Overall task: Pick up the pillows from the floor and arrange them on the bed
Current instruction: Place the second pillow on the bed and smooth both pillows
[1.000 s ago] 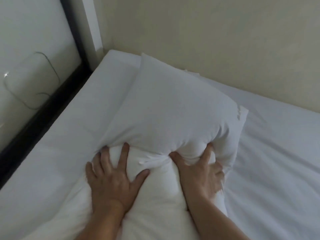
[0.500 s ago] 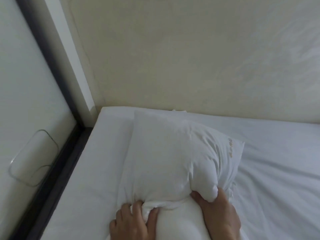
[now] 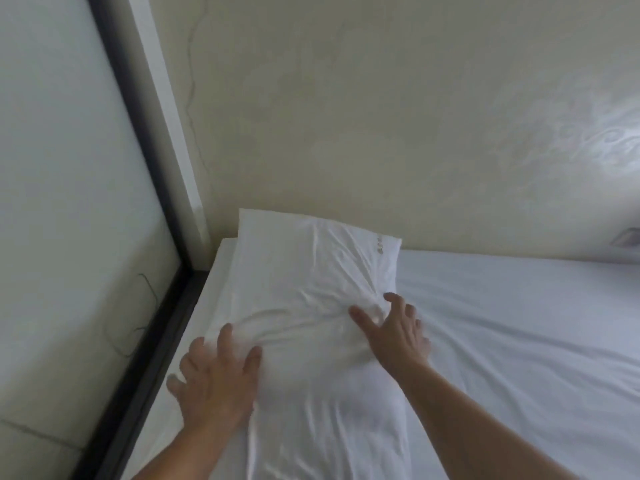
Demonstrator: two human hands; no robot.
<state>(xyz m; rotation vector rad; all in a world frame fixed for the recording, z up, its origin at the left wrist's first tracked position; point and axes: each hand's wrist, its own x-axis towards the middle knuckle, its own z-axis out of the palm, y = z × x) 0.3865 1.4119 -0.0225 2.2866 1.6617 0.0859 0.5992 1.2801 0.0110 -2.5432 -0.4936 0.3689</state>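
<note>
Two bare hands press flat on a white pillow (image 3: 311,306) at the head of a bed, neither one clenched around it. The left hand (image 3: 216,382) lies palm down with fingers spread on the pillow's near left side, its outer fingers reaching over the pillow's edge toward the left edge of the bed (image 3: 519,341). The right hand (image 3: 394,330) rests palm down on the pillow's right side, fingers splayed and pointing toward the head of the bed, the fabric bunched into creases just ahead of the fingertips. Both forearms enter from the bottom of the frame, bare to the elbow.

The pillow lies lengthwise along the bed's left edge, its far end pushed into the far left corner of the bed and touching the cream wall (image 3: 381,133) behind it. A small faint mark shows near the pillow's far right corner; it is too blurred to read. Wrinkles fan across the pillowcase between the two hands.

The rest of the bed is covered by a white sheet with soft folds, running off to the right. Along the bed's left edge stands a dark frame (image 3: 145,341), and beyond it a pale glossy panel (image 3: 62,202) with a thin dark cord (image 3: 145,317) looped against it. A small pale fixture (image 3: 627,237) sits at the wall's right margin, just above the far edge of the bed.
</note>
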